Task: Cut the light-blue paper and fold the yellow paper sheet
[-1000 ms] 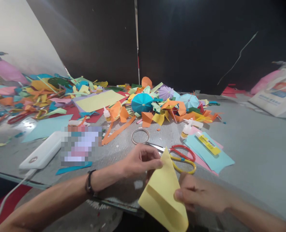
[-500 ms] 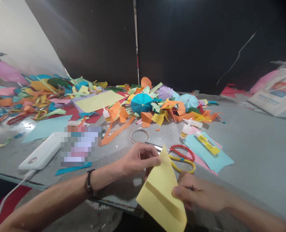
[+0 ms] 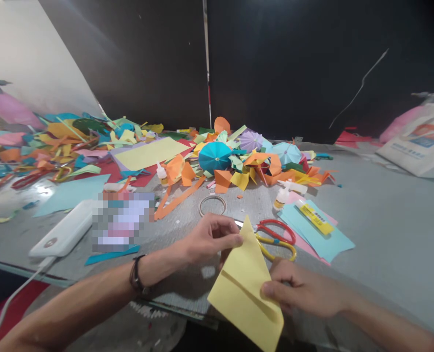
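A sheet of yellow paper (image 3: pixel 244 288), partly folded to a point at its top, is held up over the table's front edge. My left hand (image 3: pixel 215 239) pinches it near the pointed top, thumb in front and fingers behind. On its right edge my right hand (image 3: pixel 299 288) grips the paper, thumb on the front face; the fingers behind are hidden. Just beyond the paper lie scissors (image 3: pixel 277 239) with one red and one yellow handle, their blades partly covered by my left hand. A roll of tape (image 3: pixel 212 206) rests flat behind my left hand.
A white power bank (image 3: pixel 64 230) with a cable and a blurred-out phone-like object (image 3: pixel 123 222) lie at left. Light blue paper (image 3: pixel 334 242) with a yellow-labelled glue stick (image 3: pixel 316 218) and a glue bottle (image 3: pixel 282 197) are at right. Coloured paper scraps (image 3: pixel 222 181) pile up behind.
The yellow paper's pointed top has tipped slightly to the left, and the fold across its middle looks flatter. Both hands keep their hold, almost in the same place.
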Tool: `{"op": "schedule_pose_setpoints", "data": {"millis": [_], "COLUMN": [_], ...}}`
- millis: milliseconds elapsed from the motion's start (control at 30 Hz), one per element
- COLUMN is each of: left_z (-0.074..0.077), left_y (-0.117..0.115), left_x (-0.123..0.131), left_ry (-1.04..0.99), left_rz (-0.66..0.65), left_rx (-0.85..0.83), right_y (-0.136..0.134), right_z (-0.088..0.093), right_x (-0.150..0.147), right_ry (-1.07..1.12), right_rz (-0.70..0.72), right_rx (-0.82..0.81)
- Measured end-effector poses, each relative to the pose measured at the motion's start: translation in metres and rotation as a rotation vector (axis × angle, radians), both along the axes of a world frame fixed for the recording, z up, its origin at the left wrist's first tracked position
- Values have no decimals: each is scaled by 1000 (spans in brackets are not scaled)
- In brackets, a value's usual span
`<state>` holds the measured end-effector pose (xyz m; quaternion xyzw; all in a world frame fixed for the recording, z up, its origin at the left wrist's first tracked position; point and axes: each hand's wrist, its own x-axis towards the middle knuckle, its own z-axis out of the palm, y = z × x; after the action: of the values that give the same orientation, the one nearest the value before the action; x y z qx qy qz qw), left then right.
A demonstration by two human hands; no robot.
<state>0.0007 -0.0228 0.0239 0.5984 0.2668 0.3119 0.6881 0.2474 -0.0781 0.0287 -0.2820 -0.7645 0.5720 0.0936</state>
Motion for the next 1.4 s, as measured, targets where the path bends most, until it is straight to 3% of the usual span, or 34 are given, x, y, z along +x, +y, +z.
{"op": "schedule_pose_setpoints", "data": {"millis": [500, 1167, 1400], "left_z": [-5, 1, -4], "left_y": [6, 8, 8], "left_x": [0, -2, -2], "left_ry": [-35, -26, -22], "left_rz": [28, 107, 79], "left_rx": [-29, 27, -16], "right_y": [8, 6, 8], "right_z": [1, 8, 7], "right_x": [3, 2, 3], "right_ry": [0, 12, 2], "right_rz": [-11, -25, -9], "right_rx": [-8, 51, 47]}}
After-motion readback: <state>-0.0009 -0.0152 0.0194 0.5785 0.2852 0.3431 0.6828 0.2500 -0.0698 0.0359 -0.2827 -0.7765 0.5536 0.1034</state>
